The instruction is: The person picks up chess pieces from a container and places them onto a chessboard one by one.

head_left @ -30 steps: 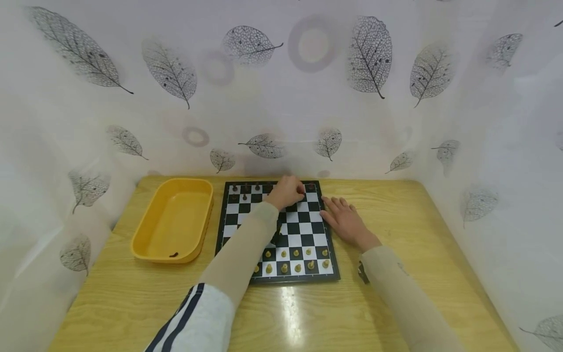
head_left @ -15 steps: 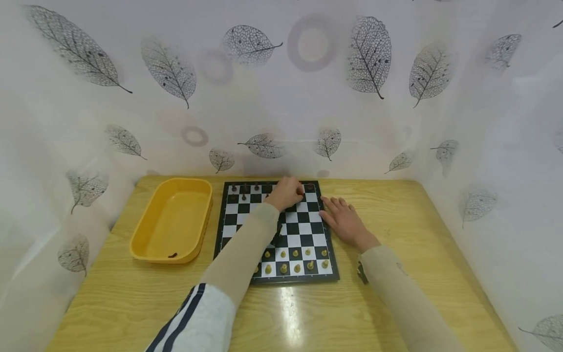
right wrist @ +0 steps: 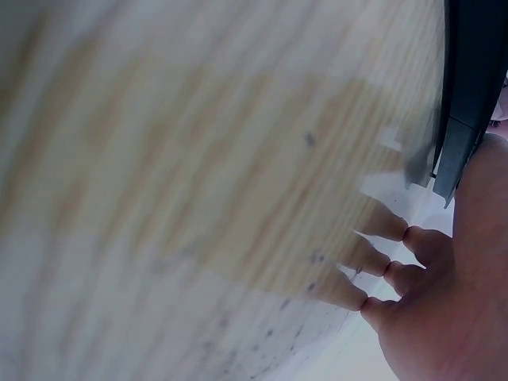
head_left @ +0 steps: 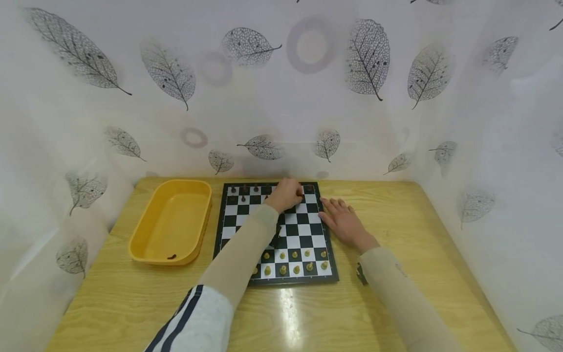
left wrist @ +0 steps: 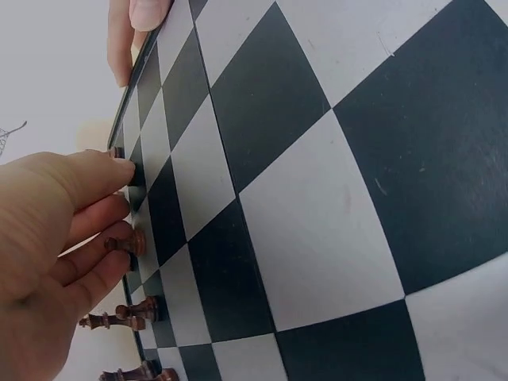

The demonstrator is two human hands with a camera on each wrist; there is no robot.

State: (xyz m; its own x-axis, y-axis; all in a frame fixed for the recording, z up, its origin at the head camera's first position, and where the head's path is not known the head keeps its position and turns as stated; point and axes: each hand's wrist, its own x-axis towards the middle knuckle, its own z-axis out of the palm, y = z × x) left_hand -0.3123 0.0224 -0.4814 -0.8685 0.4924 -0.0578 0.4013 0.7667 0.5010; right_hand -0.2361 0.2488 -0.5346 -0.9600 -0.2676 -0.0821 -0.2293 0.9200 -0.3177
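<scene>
In the head view my left hand point(head_left: 285, 194) reaches across the chessboard point(head_left: 304, 229) to its far row, fingers bent down at the squares. The left wrist view shows the thumb and fingertips close to the board, with a brown chess piece point(left wrist: 127, 243) overlapping the fingers. I cannot tell whether a piece is between thumb and forefinger. Another dark piece point(head_left: 310, 187) stands at the far right corner. My right hand point(head_left: 345, 222) rests on the table beside the board's right edge, fingers spread and fingertips near the frame.
Several dark pieces point(head_left: 244, 188) stand at the far left rows. Yellowish pieces point(head_left: 295, 254) line the near rows, partly hidden by my left forearm. To the left, a yellow tray point(head_left: 170, 222) holds a small dark piece point(head_left: 172, 256). A leaf-patterned curtain point(head_left: 264, 88) surrounds the wooden table point(head_left: 382, 195).
</scene>
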